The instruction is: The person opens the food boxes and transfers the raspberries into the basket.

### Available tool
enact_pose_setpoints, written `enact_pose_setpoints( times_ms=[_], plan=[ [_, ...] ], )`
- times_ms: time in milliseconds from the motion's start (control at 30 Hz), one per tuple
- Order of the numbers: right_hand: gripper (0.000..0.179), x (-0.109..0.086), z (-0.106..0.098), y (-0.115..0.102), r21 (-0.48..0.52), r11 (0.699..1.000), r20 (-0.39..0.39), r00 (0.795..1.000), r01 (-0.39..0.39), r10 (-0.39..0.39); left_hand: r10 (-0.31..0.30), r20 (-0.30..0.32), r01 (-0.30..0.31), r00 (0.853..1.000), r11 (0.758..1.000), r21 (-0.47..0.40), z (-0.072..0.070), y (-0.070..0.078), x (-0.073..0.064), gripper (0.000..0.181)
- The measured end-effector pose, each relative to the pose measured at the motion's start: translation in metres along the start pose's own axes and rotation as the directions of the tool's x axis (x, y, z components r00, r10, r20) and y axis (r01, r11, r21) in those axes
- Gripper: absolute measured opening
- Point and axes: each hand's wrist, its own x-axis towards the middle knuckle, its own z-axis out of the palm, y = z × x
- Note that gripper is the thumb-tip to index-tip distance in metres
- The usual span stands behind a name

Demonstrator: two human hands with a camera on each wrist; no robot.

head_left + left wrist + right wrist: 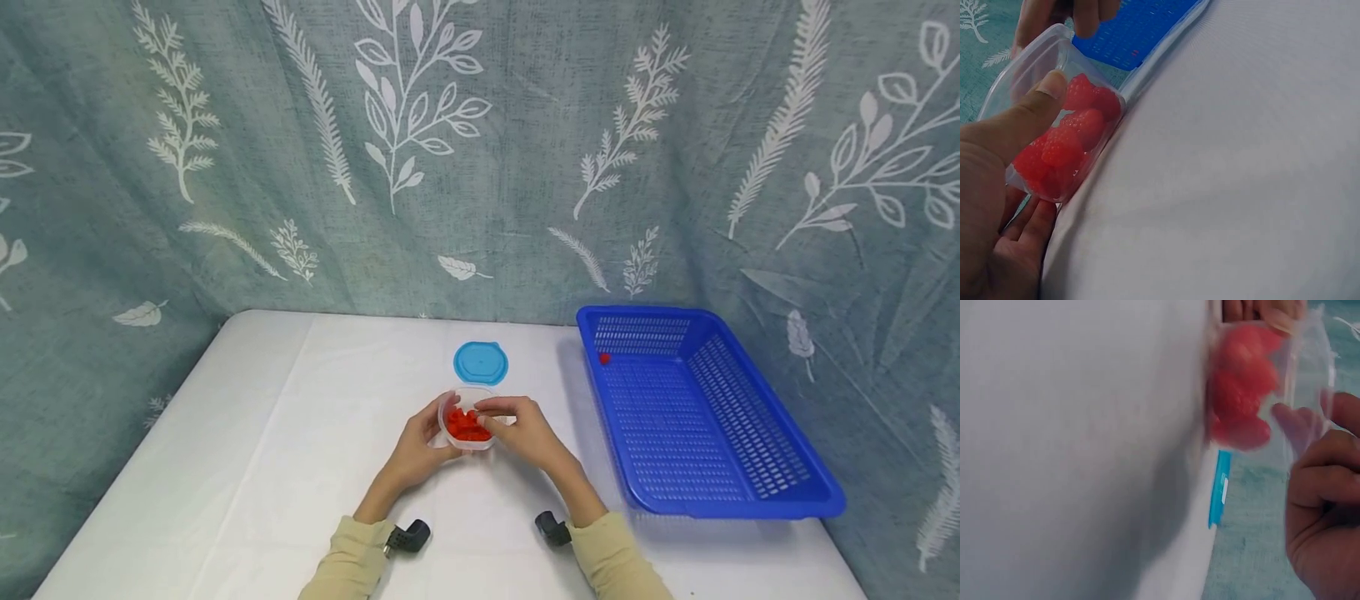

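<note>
A clear plastic tub [489, 445] with several red raspberries [465, 426] in it stands on the white table. My left hand [417, 447] grips the tub from the left. Its thumb [1035, 109] lies on the wall in the left wrist view, with other fingers round the base. My right hand [525, 431] reaches over the right rim with thumb and index finger apart above the raspberries. In the right wrist view, the raspberries [1241, 394] show through the wall, and the right hand [1329, 500] is beside the rim. Behind the tub lies a blue lid [481, 362].
A large blue plastic basket [615, 450] stands to the right, with a small red piece [604, 358] near its far left corner. A leaf-patterned curtain [517, 167] hangs behind the white table [262, 467].
</note>
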Motion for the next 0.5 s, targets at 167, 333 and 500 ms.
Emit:
enact_pose_setpoints(
  times_ms=[167,333,500],
  plan=[
    [0.038,0.008,0.010,0.000,-0.117,0.993,0.090,0.995,-0.027,0.038,0.017,0.008,-0.017,1.000,1.000,-0.006,-0.001,-0.002,-0.001,0.085],
    [0.040,0.014,0.006,-0.005,-0.147,0.989,0.188,0.982,-0.002,0.030,0.022,0.011,-0.022,1.000,1.000,-0.015,-0.001,-0.002,0.000,0.086],
    [0.035,0.018,0.002,-0.004,-0.087,0.995,0.267,0.963,0.054,-0.028,0.021,0.007,-0.021,1.000,1.000,-0.008,-0.001,-0.003,-0.001,0.087]
  ],
)
